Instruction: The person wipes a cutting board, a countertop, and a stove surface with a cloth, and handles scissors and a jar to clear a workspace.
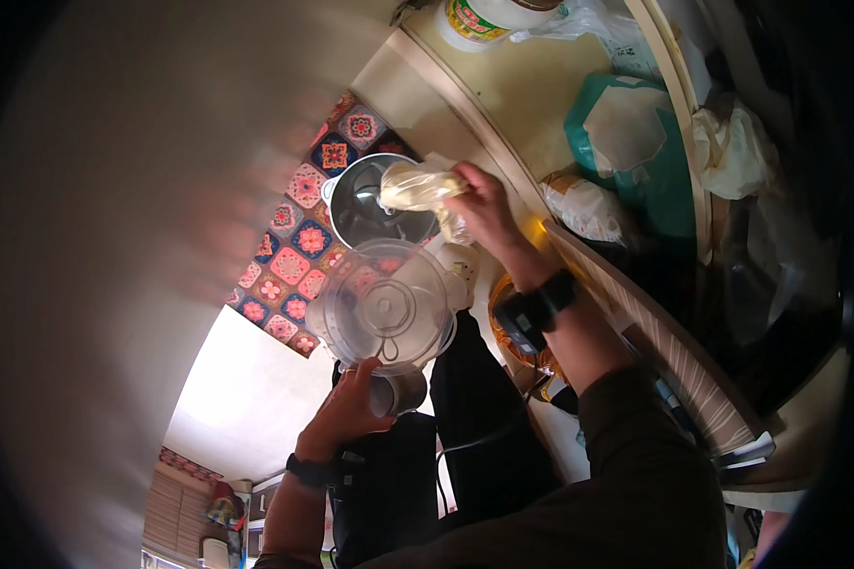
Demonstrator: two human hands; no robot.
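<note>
My left hand [352, 405] grips the near rim of a clear round plastic container or lid [388, 306]. Just under it, close to my fingers, is a grey cylindrical object [402, 391], partly hidden. My right hand [484, 206] holds a clear plastic bag with pale yellowish contents [416, 186]. This bag hangs over the edge of a white-rimmed pot [377, 227] with a dark inside and a side handle. What lies in the pot cannot be made out clearly. A black device is strapped to each wrist.
Patterned tiles or cloth [309, 238] lie left of the pot. An amber bowl [502, 313] sits beside my right wrist. An open cupboard or drawer at the right holds a green bag [626, 156], a white printed bag [587, 210] and a white tub [480, 25]. A cable crosses my lap.
</note>
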